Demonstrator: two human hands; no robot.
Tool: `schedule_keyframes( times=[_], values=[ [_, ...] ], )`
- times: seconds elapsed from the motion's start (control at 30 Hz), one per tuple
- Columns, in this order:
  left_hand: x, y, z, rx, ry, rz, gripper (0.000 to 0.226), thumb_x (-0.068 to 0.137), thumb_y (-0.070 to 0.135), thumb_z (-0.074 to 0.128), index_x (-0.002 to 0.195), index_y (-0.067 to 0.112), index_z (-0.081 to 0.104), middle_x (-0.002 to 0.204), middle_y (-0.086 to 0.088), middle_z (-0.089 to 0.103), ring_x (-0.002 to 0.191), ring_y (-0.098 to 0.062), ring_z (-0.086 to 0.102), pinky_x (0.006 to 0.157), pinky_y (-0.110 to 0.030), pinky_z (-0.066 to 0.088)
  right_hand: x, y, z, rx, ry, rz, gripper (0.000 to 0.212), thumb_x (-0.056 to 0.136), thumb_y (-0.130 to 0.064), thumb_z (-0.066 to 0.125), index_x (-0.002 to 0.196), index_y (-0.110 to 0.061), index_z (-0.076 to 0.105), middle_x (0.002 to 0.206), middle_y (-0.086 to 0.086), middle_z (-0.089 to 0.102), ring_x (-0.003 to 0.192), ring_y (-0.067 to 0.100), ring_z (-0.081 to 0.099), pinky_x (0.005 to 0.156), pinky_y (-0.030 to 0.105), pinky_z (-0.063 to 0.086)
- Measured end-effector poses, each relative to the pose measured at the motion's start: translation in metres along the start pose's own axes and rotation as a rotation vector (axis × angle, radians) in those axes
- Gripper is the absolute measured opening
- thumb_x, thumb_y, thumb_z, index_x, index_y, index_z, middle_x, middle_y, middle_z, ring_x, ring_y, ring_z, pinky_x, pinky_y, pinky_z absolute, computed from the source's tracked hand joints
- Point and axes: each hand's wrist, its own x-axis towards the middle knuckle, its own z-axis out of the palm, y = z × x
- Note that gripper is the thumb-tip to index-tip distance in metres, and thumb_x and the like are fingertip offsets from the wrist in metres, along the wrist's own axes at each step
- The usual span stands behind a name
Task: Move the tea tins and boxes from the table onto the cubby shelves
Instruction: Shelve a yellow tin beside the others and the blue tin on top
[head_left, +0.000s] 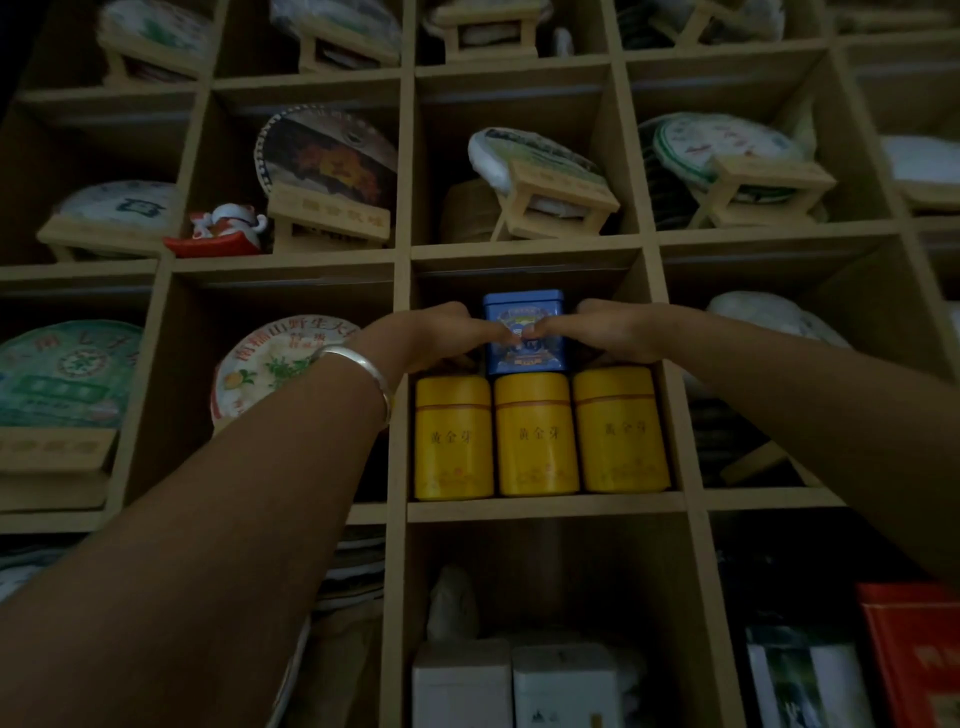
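Left hand (436, 332) and right hand (613, 332): both pressing thumbs on blue tin (523, 332); tin atop three yellow canisters (537, 434) in centre cubby (545, 506); silver bangle (363, 379) on left wrist.

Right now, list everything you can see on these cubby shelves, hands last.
Blue tea tin: one, blue, middle cubby, on top of the yellow canisters.
Yellow tea canisters: three, yellow, upright in a row, same cubby.
Wrapped tea cakes: many, pale or green-printed, on wooden stands in surrounding cubbies.
Lucky cat figurine: one, white and red, upper left cubby.
White boxes: two, white, cubby below.
Red tin: one, red, lower right.
Hands: left and right, thumbs pressing the blue tea tin's front.
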Motion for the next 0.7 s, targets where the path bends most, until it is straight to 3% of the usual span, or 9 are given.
schedule_keyframes(
  times=[0.1,0.2,0.3,0.43,0.5,0.57,0.63,0.7],
  values=[
    [-0.004,-0.001,-0.004,0.009,0.049,0.04,0.063,0.079,0.047,0.069,0.128,0.011,0.051,0.124,-0.007,0.058,0.107,-0.021,0.058,0.094,-0.041,0.048,-0.002,-0.001,-0.004,0.045,0.001,0.014,0.094,0.065,-0.06,0.076,0.139,-0.013,0.04,0.133,0.007,0.055,0.113,0.024,0.056,0.081,0.037,0.051],
    [-0.01,0.002,-0.01,0.023,0.137,0.107,0.047,0.082,0.042,0.069,0.116,0.013,0.055,0.119,-0.006,0.059,0.101,-0.018,0.058,0.081,-0.033,0.049,-0.004,0.0,-0.01,0.032,0.057,0.015,0.103,0.063,-0.062,0.076,0.144,-0.013,0.035,0.14,0.007,0.049,0.112,0.022,0.053,0.067,0.032,0.047],
    [-0.021,0.008,-0.016,0.062,0.296,0.159,0.054,0.082,0.035,0.07,0.126,0.011,0.05,0.119,-0.006,0.058,0.104,-0.02,0.057,0.081,-0.033,0.05,-0.01,0.001,-0.023,-0.041,0.146,-0.031,0.088,0.066,-0.064,0.073,0.133,-0.014,0.043,0.128,0.005,0.053,0.095,0.013,0.054,0.064,0.029,0.045],
    [-0.041,0.015,-0.014,0.182,0.52,0.378,0.059,0.082,0.026,0.071,0.132,0.012,0.043,0.108,0.0,0.055,0.096,-0.017,0.057,0.068,-0.025,0.046,-0.033,-0.004,-0.042,-0.141,0.278,-0.146,0.076,0.072,-0.053,0.074,0.132,-0.018,0.045,0.099,-0.005,0.059,0.087,0.01,0.057,0.063,0.026,0.044],
    [-0.049,0.018,-0.004,0.265,0.521,0.483,0.056,0.081,0.023,0.07,0.131,0.011,0.047,0.115,-0.004,0.059,0.103,-0.019,0.059,0.075,-0.028,0.05,-0.05,-0.004,-0.047,-0.265,0.288,-0.199,0.072,0.073,-0.043,0.077,0.133,-0.018,0.045,0.093,-0.011,0.062,0.084,0.004,0.058,0.063,0.024,0.043],
    [-0.054,0.021,0.012,0.349,0.453,0.538,0.056,0.082,0.022,0.069,0.132,0.011,0.048,0.127,-0.008,0.058,0.116,-0.021,0.056,0.085,-0.028,0.047,-0.067,-0.002,-0.051,-0.385,0.256,-0.198,0.078,0.073,-0.038,0.079,0.138,-0.018,0.04,0.106,-0.005,0.063,0.094,0.01,0.061,0.075,0.03,0.05],
    [-0.057,0.024,0.031,0.406,0.372,0.564,0.057,0.083,0.022,0.068,0.135,0.011,0.047,0.133,-0.008,0.055,0.121,-0.02,0.053,0.084,-0.021,0.042,-0.082,0.002,-0.054,-0.547,0.218,-0.193,0.08,0.073,-0.038,0.079,0.139,-0.018,0.039,0.119,0.002,0.06,0.106,0.018,0.059,0.088,0.036,0.051],
    [-0.059,0.027,0.051,0.443,0.318,0.593,0.057,0.084,0.022,0.066,0.137,0.011,0.047,0.136,-0.008,0.054,0.124,-0.02,0.051,0.087,-0.019,0.039,-0.092,0.008,-0.055,-0.677,0.174,-0.189,0.079,0.073,-0.039,0.079,0.138,-0.016,0.04,0.125,0.005,0.058,0.11,0.02,0.057,0.089,0.034,0.049]
  ],
)
